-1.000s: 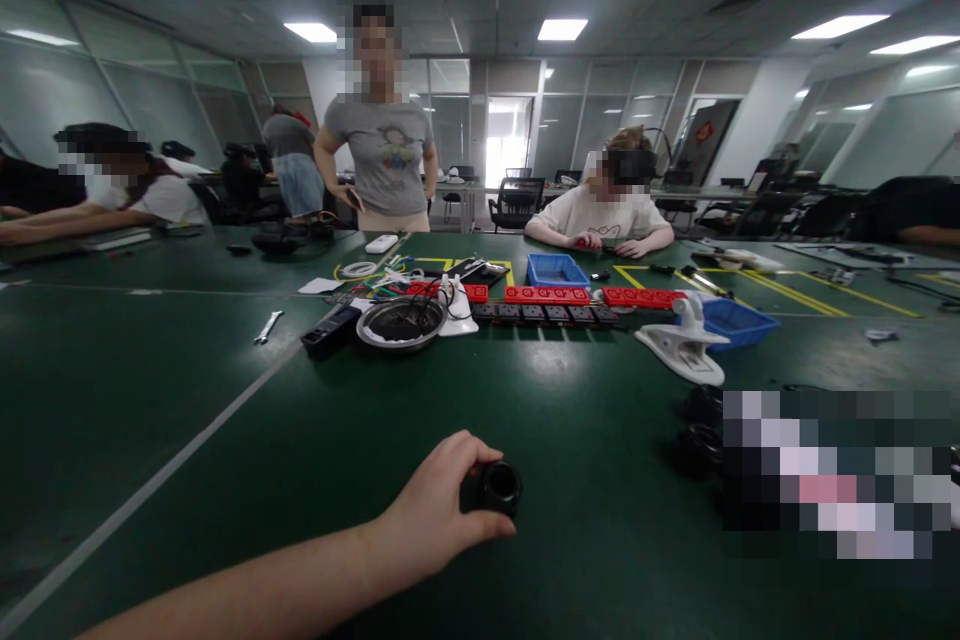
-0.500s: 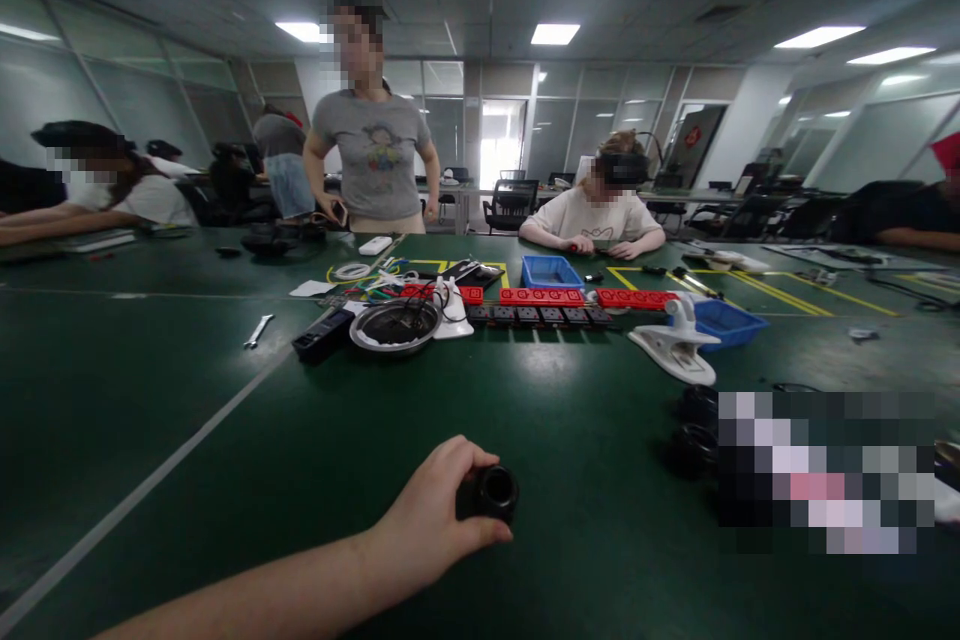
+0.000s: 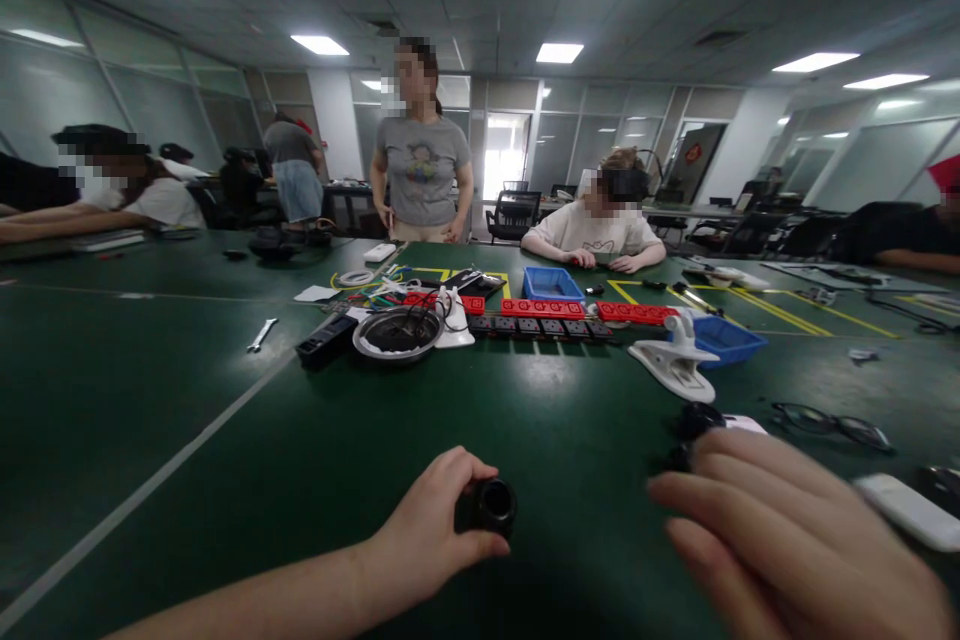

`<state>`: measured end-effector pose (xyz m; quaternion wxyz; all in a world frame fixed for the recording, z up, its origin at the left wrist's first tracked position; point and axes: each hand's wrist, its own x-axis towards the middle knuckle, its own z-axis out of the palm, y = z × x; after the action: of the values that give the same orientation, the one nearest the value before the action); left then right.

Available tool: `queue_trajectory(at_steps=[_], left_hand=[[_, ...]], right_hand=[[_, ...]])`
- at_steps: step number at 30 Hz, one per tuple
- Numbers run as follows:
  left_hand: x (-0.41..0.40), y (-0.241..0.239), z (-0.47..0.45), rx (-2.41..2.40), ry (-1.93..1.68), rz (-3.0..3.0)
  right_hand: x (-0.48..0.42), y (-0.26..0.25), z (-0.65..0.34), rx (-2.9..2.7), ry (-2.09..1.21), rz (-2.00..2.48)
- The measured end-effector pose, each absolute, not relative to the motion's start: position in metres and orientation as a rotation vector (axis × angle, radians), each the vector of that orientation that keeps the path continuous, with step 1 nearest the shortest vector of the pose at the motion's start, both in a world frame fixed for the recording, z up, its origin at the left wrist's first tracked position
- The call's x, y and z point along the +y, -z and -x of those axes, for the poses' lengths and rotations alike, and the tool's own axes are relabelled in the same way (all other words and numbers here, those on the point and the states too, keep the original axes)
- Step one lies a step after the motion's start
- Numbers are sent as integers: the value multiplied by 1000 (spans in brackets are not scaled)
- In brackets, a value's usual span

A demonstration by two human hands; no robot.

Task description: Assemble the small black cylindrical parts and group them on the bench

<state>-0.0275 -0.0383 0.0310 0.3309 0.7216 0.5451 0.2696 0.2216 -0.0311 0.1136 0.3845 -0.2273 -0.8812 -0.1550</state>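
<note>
My left hand (image 3: 439, 510) grips a black cylindrical piece with a round hollow in its end (image 3: 496, 506), fingers behind and thumb in front, low over the green table. At the right, my right hand (image 3: 802, 530) is slightly blurred, its fingers loosely bent and the thumb apart, and I see nothing held in it. Just beyond its fingertips lie round black parts (image 3: 699, 420), partly covered by the hand. Whether the fingers touch them I cannot tell.
Farther off are a white clip base (image 3: 675, 368), blue trays (image 3: 553, 284), red socket strips (image 3: 541, 308), a metal dish (image 3: 397, 356) and a wrench (image 3: 262, 334). Glasses (image 3: 832, 425) and a white case (image 3: 909, 510) lie at right. A person stands opposite; another sits working.
My right hand has come into view at the right, near the black parts. My left hand keeps its hold, almost in place. The standing person has shifted to the right.
</note>
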Motion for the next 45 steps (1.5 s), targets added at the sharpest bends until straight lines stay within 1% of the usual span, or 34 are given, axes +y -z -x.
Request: queue_trajectory(at_steps=[2, 6, 10, 14, 16, 19, 22, 25, 27, 29, 32, 34, 36, 38, 39, 41, 42, 44, 45], left_hand=[[-38, -30, 27, 1427, -741, -1916], [-35, -21, 28, 1426, -789, -1956], [-34, -17, 30, 1414, -788, -1977], [-36, -20, 31, 1421, -786, -1973], [-37, -21, 30, 1426, -795, -1980], [-37, -21, 29, 1428, -807, -1995], [-38, -20, 28, 1439, -815, -2004], [-38, -20, 28, 1448, -827, -2003], [-39, -20, 28, 1440, -825, -1992], [-40, -22, 28, 1427, -808, -1977], [-41, -25, 28, 1438, -779, -1949], [-41, -28, 28, 1447, -760, -1932], [-41, -29, 28, 1439, -744, -1925], [-40, -29, 28, 1426, -732, -1919], [-39, -29, 28, 1427, -728, -1915], [-38, -28, 27, 1440, -721, -1906], [-38, -27, 27, 1449, -720, -1905], [-37, -27, 25, 1458, -719, -1911], [-37, -27, 25, 1454, -711, -1917]], right_hand=[[-21, -105, -194, -2382, 319, 545], [-6, -56, -168, -2509, 139, 602], [8, -19, -169, -2340, -231, 779], [19, -8, -167, -2236, -552, 916], [21, -6, -163, -2248, -630, 942], [19, -3, -158, -2256, -650, 977], [21, -1, -159, -2269, -571, 982], [27, -16, -166, -2160, -260, 966], [27, -42, -171, -1941, -2, 985], [19, -76, -178, -1692, 181, 952], [-2, -121, -189, -1616, 486, 679], [-11, -138, -202, -1552, 572, 602], [-10, -142, -218, -1472, 608, 715], [-1, -135, -233, -1499, 735, 920], [5, -128, -237, -1538, 674, 1005], [14, -113, -237, -1694, 360, 1079], [16, -104, -233, -1849, 100, 1089], [16, -86, -218, -2313, -561, 1063], [17, -78, -209, -2477, -834, 1015]])
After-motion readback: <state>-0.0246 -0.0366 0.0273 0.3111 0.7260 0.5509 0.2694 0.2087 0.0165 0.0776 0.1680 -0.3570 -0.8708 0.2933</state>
